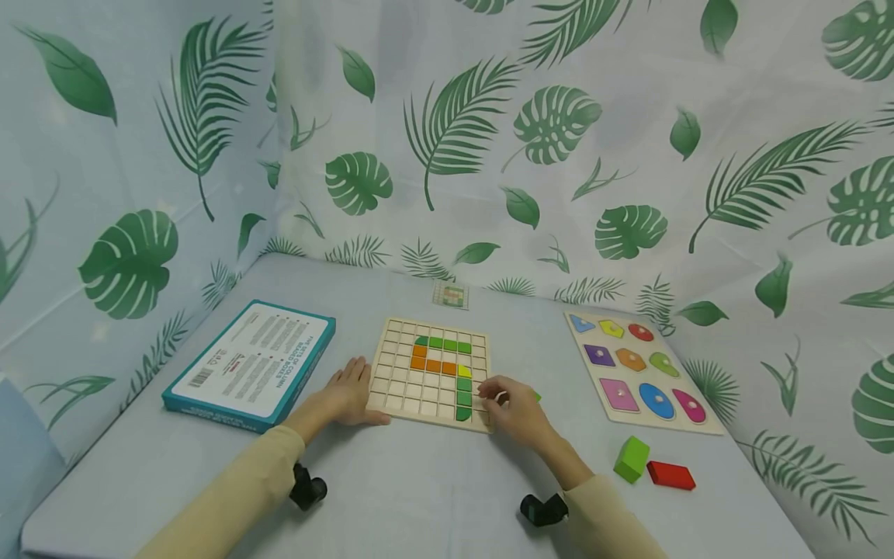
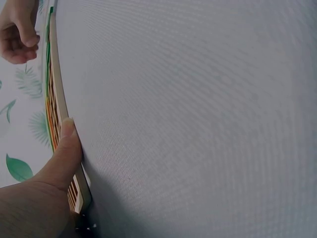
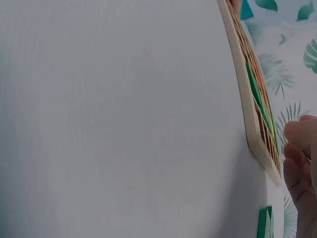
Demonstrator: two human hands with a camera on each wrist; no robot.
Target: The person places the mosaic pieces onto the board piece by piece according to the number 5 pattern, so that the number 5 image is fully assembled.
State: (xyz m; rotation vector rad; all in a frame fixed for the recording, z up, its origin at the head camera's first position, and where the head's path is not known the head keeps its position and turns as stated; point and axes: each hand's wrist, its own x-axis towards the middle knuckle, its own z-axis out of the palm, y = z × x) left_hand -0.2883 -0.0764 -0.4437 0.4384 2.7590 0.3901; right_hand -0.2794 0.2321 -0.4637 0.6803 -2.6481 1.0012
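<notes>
A wooden grid board (image 1: 401,388) lies on the table, with green pieces (image 1: 450,344), orange pieces (image 1: 434,365) and a yellow piece (image 1: 464,372) set in some of its squares. My left hand (image 1: 347,394) rests at the board's left front corner, fingers extended along the side. Its thumb (image 2: 68,146) presses the front edge in the left wrist view. Over the board's right edge hovers my right hand (image 1: 517,410), fingers loosely bent, with no piece visible between them. Beside that hand a green piece (image 3: 265,223) lies on the table, mostly hidden by it in the head view.
Left of the board lies a teal-edged box (image 1: 254,361). A small pattern card (image 1: 451,294) is behind the board. To the right are a shape puzzle board (image 1: 646,365), a green block (image 1: 632,460) and a red block (image 1: 671,475). Leaf-printed cloth walls surround the table.
</notes>
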